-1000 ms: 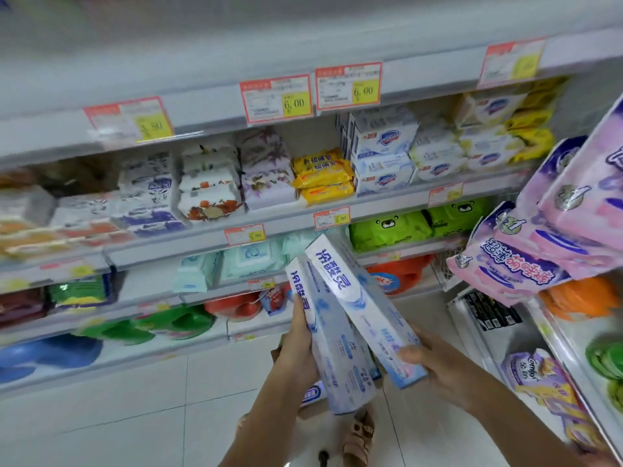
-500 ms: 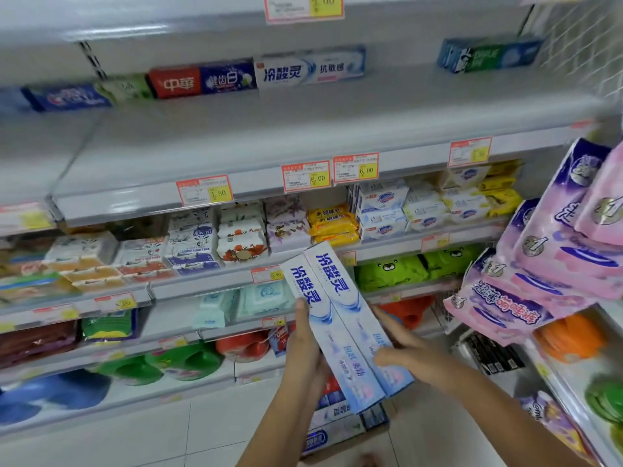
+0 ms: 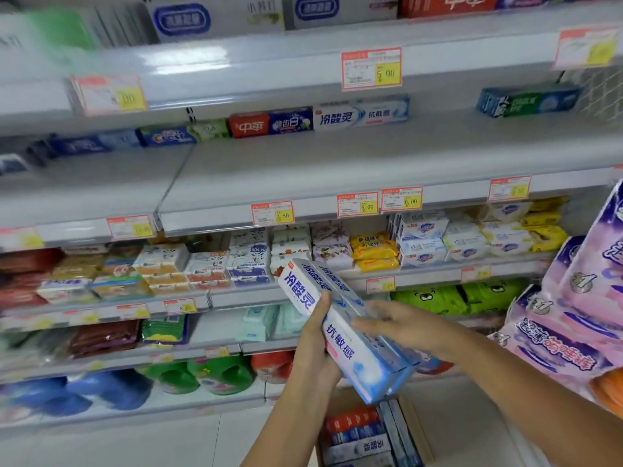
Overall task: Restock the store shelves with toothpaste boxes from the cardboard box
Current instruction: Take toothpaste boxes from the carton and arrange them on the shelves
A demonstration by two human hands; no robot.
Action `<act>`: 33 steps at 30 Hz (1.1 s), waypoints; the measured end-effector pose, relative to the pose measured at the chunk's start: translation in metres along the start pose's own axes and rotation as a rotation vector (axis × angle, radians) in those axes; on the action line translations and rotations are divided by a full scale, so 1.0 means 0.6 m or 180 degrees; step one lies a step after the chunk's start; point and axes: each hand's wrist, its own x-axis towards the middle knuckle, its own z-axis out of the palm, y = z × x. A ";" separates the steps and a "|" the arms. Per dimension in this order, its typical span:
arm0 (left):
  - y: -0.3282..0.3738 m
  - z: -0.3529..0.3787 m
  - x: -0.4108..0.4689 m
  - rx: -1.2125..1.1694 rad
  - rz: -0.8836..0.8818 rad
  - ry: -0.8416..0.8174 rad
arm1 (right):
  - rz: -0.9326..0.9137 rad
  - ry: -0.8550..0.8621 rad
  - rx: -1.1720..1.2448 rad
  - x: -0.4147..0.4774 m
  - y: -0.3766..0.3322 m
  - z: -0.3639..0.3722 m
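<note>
The two toothpaste boxes (image 3: pixel 350 348) are held side by side at a tilt, well below the half-bare shelf (image 3: pixel 337 163). On the lift, the far one could slip and drop towards the cardboard box (image 3: pixel 421 433) on the floor. The left hand (image 3: pixel 315 352) grips them, thumb over the front. The right hand (image 3: pixel 401 326) lays nearly straight fingers (image 3: pixel 367 320) on their right side.

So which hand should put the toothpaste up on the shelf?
Probably the left hand: it grips the two toothpaste boxes, while the right hand only lays its fingers on them. The matching box on the shelf sits above.
</note>
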 end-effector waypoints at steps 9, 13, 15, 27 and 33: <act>0.085 0.067 -0.045 0.0118 0.0948 -0.0077 | -0.0507 -0.0326 -0.0812 0.014 -0.133 0.000; 0.125 0.073 -0.093 0.0865 0.1006 -0.0584 | -0.0741 -0.0622 -0.0645 -0.031 -0.205 -0.018; 0.154 0.083 -0.113 0.1395 0.1157 -0.0711 | -0.0858 -0.0672 -0.0708 -0.056 -0.238 -0.028; 0.378 0.191 -0.195 0.2505 0.2725 -0.0927 | -0.1121 0.0003 -0.1758 -0.172 -0.515 -0.120; 0.477 0.206 -0.161 0.3771 0.3933 0.0540 | -0.0813 0.0426 -0.1945 -0.129 -0.599 -0.154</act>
